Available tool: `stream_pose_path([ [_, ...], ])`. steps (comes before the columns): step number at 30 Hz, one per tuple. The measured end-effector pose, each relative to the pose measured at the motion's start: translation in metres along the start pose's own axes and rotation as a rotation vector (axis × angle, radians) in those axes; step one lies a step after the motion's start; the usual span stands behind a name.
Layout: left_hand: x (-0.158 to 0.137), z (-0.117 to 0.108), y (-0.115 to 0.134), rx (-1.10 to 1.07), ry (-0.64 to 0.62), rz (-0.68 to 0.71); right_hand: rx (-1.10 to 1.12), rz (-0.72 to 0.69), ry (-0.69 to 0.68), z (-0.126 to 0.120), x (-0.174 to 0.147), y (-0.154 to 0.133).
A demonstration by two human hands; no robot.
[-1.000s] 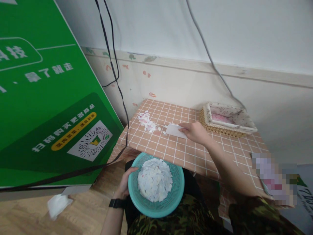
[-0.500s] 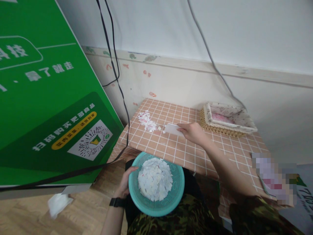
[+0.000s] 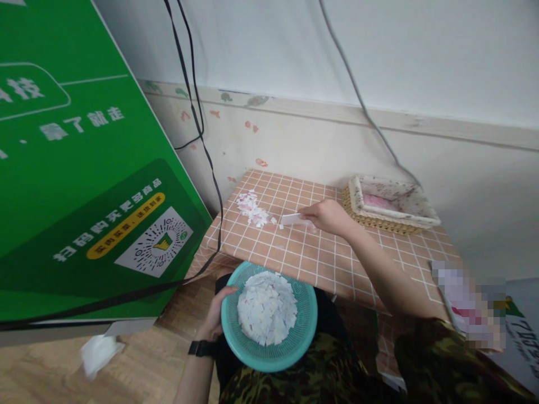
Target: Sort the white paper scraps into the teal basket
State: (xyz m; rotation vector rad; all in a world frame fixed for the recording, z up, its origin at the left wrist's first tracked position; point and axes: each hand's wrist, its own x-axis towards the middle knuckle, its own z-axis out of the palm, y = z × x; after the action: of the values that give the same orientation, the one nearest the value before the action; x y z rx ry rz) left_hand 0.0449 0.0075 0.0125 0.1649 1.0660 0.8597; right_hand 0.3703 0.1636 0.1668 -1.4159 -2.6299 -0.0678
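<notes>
My left hand [image 3: 218, 314] grips the left rim of a round teal plastic basket [image 3: 310, 322], thumb over the edge. Inside the basket lies a heap of small white paper scraps [image 3: 267, 308]. My right hand [image 3: 326, 216] is closed on a flat white scraper-like card [image 3: 291, 219], held over the checked tabletop with its edge toward the left. Just left of the card, a loose pile of white and pinkish scraps [image 3: 252, 209] is spread on the cloth. A few single bits lie near the card's end.
A lined wicker basket [image 3: 387, 224] with something pink inside stands at the back right of the table [image 3: 332, 264]. Black cables [image 3: 213, 168] hang past the table's left side, beside a green panel [image 3: 76, 213]. A white bag-like thing [image 3: 101, 353] lies on the floor.
My right hand has moved slightly up and left and tilted the white card more onto its edge. My left hand and the teal basket have stayed in place.
</notes>
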Motion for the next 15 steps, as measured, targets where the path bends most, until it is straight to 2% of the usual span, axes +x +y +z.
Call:
stream_pose_path([
  [9, 0.0, -0.002, -0.001, -0.01, -0.063, -0.005, 0.09, -0.059, -0.066, -0.005, 0.007, 0.012],
  [15, 0.0, 0.0, -0.001, -0.014, -0.023, 0.005, 0.173, -0.03, -0.073, -0.003, 0.009, 0.01],
])
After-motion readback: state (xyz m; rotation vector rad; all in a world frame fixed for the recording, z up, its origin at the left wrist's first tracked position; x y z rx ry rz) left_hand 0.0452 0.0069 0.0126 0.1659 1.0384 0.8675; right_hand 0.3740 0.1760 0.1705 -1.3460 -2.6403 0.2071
